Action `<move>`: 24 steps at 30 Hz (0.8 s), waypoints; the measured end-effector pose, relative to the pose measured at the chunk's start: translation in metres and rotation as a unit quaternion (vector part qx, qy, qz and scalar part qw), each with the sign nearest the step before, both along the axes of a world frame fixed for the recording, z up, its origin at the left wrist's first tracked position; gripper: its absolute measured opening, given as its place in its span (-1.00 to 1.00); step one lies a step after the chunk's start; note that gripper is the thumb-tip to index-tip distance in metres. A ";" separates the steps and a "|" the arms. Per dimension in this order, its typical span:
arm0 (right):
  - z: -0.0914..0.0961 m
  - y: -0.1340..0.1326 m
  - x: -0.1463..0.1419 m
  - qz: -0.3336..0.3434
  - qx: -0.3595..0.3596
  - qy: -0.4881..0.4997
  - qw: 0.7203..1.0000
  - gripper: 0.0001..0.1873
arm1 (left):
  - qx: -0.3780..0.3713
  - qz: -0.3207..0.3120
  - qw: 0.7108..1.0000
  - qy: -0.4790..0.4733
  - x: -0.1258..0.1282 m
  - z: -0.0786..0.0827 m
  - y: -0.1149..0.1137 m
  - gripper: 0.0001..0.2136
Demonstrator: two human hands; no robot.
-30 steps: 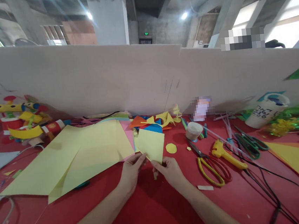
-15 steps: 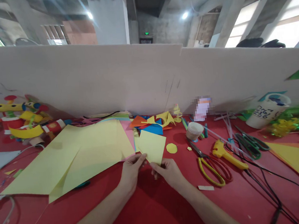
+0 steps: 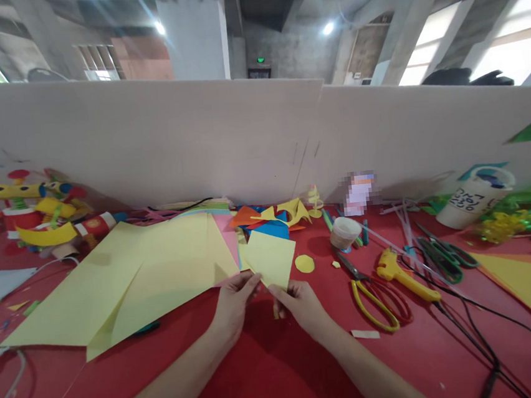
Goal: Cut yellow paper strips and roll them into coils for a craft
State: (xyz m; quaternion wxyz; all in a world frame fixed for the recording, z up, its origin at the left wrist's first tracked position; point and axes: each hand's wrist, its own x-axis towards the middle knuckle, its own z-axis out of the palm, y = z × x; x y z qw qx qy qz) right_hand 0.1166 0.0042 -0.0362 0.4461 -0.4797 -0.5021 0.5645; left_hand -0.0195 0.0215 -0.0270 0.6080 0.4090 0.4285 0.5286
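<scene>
A small pale yellow paper square [image 3: 271, 258] stands tilted above the red table [image 3: 273, 373]. My left hand [image 3: 231, 302] pinches its lower left corner. My right hand [image 3: 301, 305] pinches its lower edge, fingers closed. Large pale yellow sheets [image 3: 127, 281] lie flat just left of my hands. A small yellow paper disc [image 3: 304, 263] lies on the table right of the square.
Yellow-handled scissors [image 3: 373, 301], a yellow glue gun [image 3: 404, 273] with black cable, green scissors [image 3: 442, 254] and a tape roll [image 3: 344, 232] lie at right. Coloured paper scraps [image 3: 271, 217] sit by the white partition [image 3: 241, 139]. A paper-craft toy [image 3: 36, 208] stands far left; a white cup [image 3: 474, 194] far right.
Both hands stay pinched on the small yellow square; it shifts only slightly, and my right-hand fingers adjust along its lower edge.
</scene>
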 end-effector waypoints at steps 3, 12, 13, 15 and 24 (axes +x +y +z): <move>0.000 -0.001 -0.002 -0.013 0.000 -0.002 1.000 -0.56 | -0.008 0.022 1.000 -0.001 -0.001 -0.003 0.002 -0.83; -0.004 -0.005 -0.004 -0.007 0.018 -0.031 0.999 -0.54 | -0.003 0.021 1.000 0.021 -0.002 -0.004 0.001 -0.80; -0.003 -0.005 -0.003 -0.006 0.021 -0.033 0.999 -0.54 | -0.001 0.018 1.000 0.018 -0.002 -0.003 0.000 -0.80; -0.001 -0.005 -0.003 -0.002 0.027 -0.042 0.999 -0.52 | 0.000 0.009 1.000 0.009 -0.001 -0.002 0.000 -0.82; 0.000 -0.003 -0.001 0.004 0.024 -0.044 0.999 -0.52 | -0.004 -0.006 1.000 0.006 -0.002 -0.005 0.001 -0.81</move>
